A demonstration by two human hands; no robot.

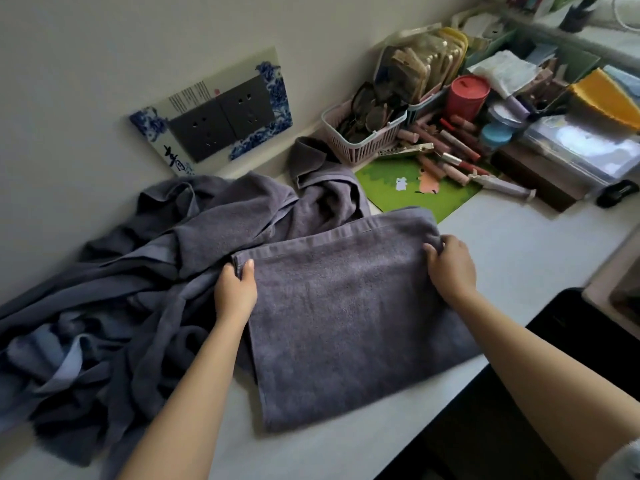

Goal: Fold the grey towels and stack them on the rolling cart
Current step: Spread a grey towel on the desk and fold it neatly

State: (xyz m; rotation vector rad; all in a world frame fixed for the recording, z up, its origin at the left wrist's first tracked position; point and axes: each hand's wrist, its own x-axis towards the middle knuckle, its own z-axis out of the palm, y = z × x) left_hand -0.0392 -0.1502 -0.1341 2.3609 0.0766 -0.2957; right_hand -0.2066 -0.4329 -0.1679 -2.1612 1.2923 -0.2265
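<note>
A grey towel [346,320] lies flat, folded over, on the white table [512,237] in front of me. My left hand [237,289] pinches its far left corner. My right hand [450,268] grips its far right corner. A heap of crumpled grey towels [138,289] fills the left side of the table, reaching the wall. No rolling cart is in view.
A pink basket [363,140] with glasses, a red jar [467,95], lipsticks, boxes and a green mat [415,188] crowd the back right. A socket panel [221,116] is on the wall. A dark chair or gap [502,410] lies beyond the table's near right edge.
</note>
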